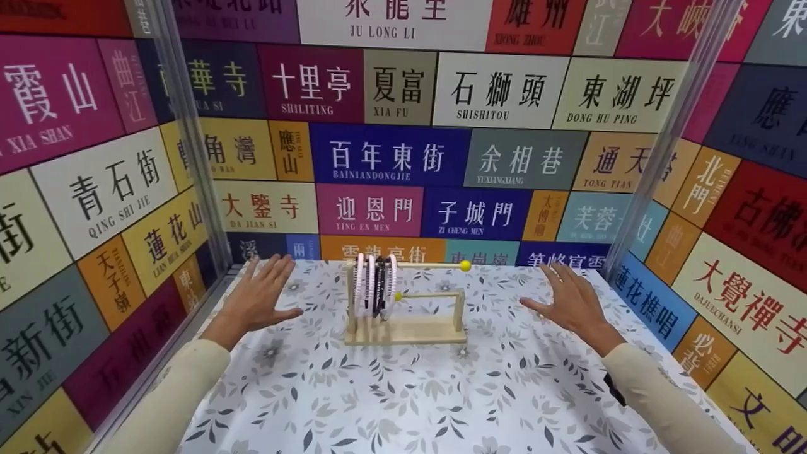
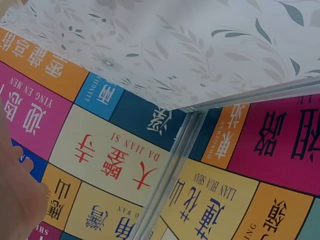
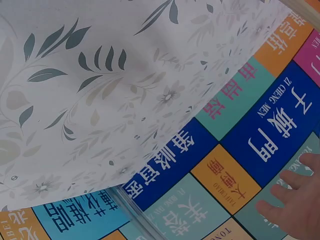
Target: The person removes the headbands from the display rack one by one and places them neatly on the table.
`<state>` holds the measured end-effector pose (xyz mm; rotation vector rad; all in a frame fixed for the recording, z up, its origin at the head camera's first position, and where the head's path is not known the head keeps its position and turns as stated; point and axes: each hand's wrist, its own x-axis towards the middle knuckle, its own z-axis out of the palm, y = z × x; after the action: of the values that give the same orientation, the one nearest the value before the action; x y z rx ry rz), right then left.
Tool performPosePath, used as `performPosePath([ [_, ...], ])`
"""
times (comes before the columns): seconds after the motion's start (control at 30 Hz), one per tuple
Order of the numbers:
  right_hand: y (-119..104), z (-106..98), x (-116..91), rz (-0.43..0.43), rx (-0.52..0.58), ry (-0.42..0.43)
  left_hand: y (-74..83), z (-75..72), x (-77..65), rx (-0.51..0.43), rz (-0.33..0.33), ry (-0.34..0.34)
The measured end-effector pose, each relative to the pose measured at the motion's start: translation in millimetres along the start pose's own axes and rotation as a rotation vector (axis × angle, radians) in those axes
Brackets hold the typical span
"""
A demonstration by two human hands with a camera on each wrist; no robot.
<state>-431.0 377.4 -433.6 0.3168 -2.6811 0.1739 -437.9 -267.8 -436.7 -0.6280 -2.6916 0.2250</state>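
In the left half of the frame, just left of centre, the left hand (image 1: 258,299) is held palm down with its fingers spread wide and its thumb pointing right; it holds nothing. Right of it, apart from the thumb, comes the wooden stand (image 1: 406,332) on the desk (image 1: 302,403), in the middle of the frame. Several pale and dark rings (image 1: 378,287) hang on the left end of its upper rod (image 1: 429,266), near the left post. The stand's long axis runs left to right, across the gap between the hands, and the upper rod lies along the same line, its yellow ball (image 1: 464,265) at the right end. A lower rod (image 1: 435,294) reaches left from the right post. Further right, the right hand (image 1: 567,302) has spread fingers, thumb toward the stand, and holds nothing. The rings lie clearly nearer the left hand.
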Motion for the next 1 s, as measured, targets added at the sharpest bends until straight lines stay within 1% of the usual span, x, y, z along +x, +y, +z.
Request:
performPosePath([
  [0.1,-2,-1,0,-0.013,0.001,0.023,3.0,0.1,1.5,-0.018,-0.005,-0.016],
  [0.2,-3,-2,0,-0.015,0.008,0.043,5.7,2.2,3.8,-0.030,-0.002,-0.009],
  [0.3,-5,-2,0,-0.033,0.019,0.082,8.1,4.0,6.2,-0.045,0.004,-0.001],
  [0.43,-8,-1,0,-0.051,0.034,0.132,11.0,4.2,9.5,-0.094,-0.008,-0.034],
  [0.53,-14,-3,2,-0.034,0.054,0.137,13.5,3.4,11.8,-0.133,-0.027,-0.071],
  [0.6,-17,-4,3,-0.022,0.066,0.134,15.3,3.0,13.2,-0.148,-0.034,-0.082],
  [0.73,-27,-5,7,-0.024,0.084,0.153,18.3,4.6,15.7,-0.162,-0.035,-0.079],
  [0.9,-40,-6,11,-0.047,0.110,0.188,24.7,8.9,20.2,-0.192,-0.033,-0.054],
  [1.0,-48,-7,12,-0.067,0.118,0.200,30.2,12.2,22.9,-0.209,-0.039,-0.057],
])
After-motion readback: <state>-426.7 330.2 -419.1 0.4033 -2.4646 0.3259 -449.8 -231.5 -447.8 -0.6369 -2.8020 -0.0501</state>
